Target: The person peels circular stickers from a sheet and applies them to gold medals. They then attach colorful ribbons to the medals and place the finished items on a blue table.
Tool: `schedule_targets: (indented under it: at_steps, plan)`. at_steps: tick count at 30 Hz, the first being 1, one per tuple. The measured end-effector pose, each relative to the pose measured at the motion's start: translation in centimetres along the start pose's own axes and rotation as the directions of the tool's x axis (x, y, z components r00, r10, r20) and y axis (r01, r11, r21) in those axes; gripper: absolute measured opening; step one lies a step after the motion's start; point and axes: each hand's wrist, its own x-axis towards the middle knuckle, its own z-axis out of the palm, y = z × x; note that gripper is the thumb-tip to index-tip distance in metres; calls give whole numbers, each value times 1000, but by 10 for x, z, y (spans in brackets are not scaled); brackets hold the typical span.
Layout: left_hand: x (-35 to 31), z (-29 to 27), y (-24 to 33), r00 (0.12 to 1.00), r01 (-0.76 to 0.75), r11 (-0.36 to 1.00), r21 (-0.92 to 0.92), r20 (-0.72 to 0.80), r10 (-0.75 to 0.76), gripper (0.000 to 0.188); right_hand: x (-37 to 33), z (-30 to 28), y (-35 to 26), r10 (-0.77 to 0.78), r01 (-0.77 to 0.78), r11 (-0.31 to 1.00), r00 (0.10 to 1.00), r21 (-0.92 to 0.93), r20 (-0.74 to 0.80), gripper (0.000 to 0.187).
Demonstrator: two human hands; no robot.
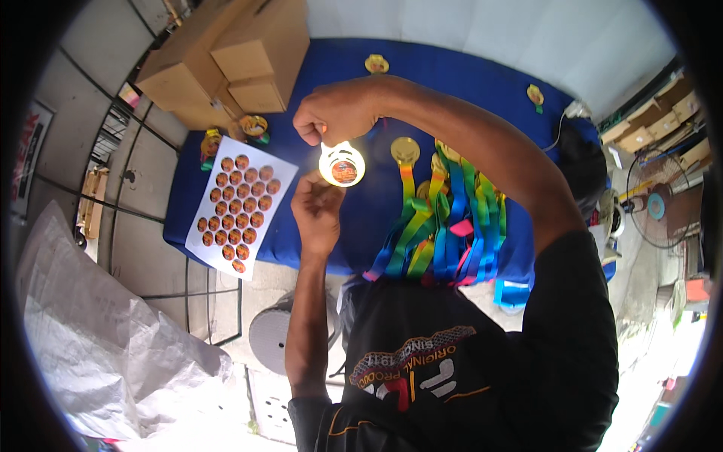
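Note:
A shiny gold medal [331, 170] with a round dark-and-orange sticker on its face is held up over the table, glaring in bright light. My left hand [318, 213] grips its lower edge between thumb and fingers. Above it, my right hand [335, 113] reaches across from the right, its fingers closed at the medal's top, where a bit of orange shows. To the left lies a white sheet of round stickers [235, 202], with several gaps in its rows. Right of my hands, gold medals [405, 151] lie with bunched blue, green and yellow ribbons [444, 218].
A blue cloth covers the table [331, 75]. Cardboard boxes [226, 60] stand at its far left, with two more medals [254, 126] before them. Single medals lie at the far edge [376, 64] and far right [535, 94]. A round grey stool [271, 339] stands below the table's near edge.

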Motion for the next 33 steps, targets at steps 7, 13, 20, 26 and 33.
schedule_targets:
  at_steps: [7,13,20,26,33]
  plan:
    - [35,32,91,973,-226,968,-108,-71,219,31,-32,-96,-82,-75,55,986,989,-157,-126,14]
    - [55,57,122,956,-292,945,-146,-69,285,25,-47,-125,-112,-302,190,893,925,-408,-230,13]
    - [70,77,126,955,-296,945,-140,-64,289,21,-54,-141,-110,-212,131,909,963,-395,-168,10]
    - [80,78,126,955,-294,951,-94,-61,289,20,-61,-146,-91,-192,109,937,954,-331,-229,10]
    - [88,85,122,965,-260,959,-113,-48,256,23,-59,-154,-69,-224,147,939,947,-310,-229,13]
